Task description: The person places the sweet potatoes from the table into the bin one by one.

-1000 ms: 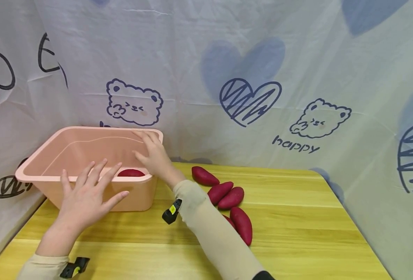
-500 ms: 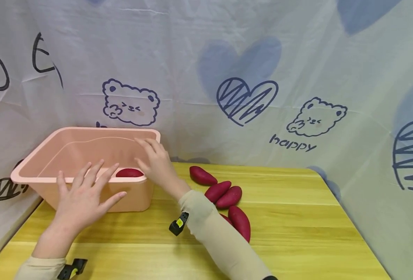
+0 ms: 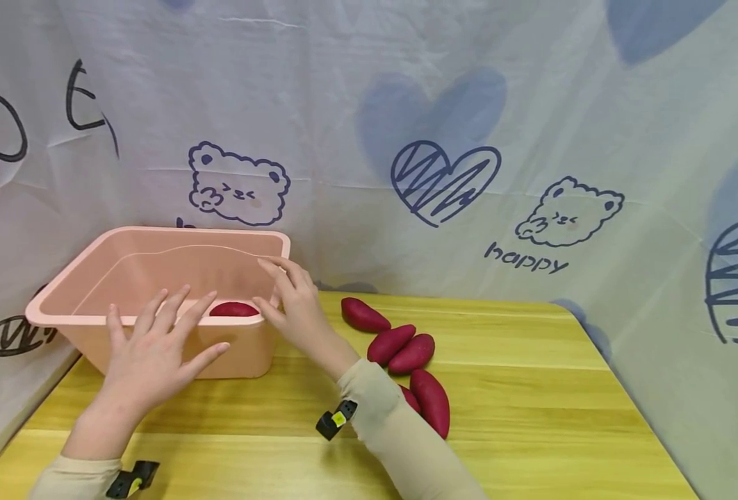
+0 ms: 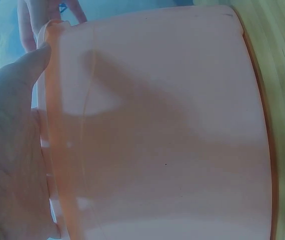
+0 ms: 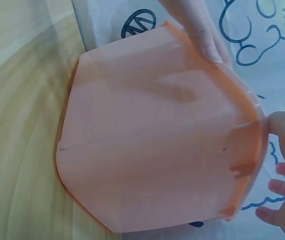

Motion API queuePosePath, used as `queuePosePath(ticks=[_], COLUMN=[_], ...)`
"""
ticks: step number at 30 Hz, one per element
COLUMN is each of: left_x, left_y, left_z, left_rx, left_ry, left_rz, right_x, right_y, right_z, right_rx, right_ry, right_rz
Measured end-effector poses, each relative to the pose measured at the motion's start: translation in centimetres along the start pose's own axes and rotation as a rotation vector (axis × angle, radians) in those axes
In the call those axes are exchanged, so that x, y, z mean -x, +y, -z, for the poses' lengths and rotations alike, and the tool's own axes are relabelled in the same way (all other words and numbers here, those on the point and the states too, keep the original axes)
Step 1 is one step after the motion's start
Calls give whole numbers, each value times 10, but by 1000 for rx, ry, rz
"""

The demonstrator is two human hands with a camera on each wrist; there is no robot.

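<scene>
Beige, black and a dash of yellow on my feed!
I see the left sleeve [image 3: 71, 480], plain beige, creased, stopping short of the left hand [image 3: 150, 357]; now the right sleeve [image 3: 409, 441], same colour, bunched before the right hand [image 3: 297, 312]; and there, left wrist unit [image 3: 133, 479] and right wrist unit [image 3: 336, 419], blocky, black, each showing a yellow patch [image 3: 339, 419].

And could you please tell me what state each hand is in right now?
Left hand: open, fingers spread at the near rim of the pink bin.
Right hand: open, fingers loosely bent by the bin's right rim, holding nothing.
</scene>
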State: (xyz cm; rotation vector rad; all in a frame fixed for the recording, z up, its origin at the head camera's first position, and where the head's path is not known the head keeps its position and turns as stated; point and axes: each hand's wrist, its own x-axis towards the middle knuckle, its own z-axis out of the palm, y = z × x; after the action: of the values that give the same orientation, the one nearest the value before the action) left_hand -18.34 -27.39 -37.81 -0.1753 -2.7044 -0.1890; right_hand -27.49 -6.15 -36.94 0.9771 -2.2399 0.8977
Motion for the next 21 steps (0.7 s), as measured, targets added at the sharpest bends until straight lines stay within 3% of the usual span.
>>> queuePosePath(ticks=[21], left_x=[0], left_y=[3], left_z=[2], left_rx=[4], left_ry=[0], left_rz=[-2], right_x=[50], right_y=[10], right_z=[44], right_rx=[219], right_ry=[-239], right_rz=[-23])
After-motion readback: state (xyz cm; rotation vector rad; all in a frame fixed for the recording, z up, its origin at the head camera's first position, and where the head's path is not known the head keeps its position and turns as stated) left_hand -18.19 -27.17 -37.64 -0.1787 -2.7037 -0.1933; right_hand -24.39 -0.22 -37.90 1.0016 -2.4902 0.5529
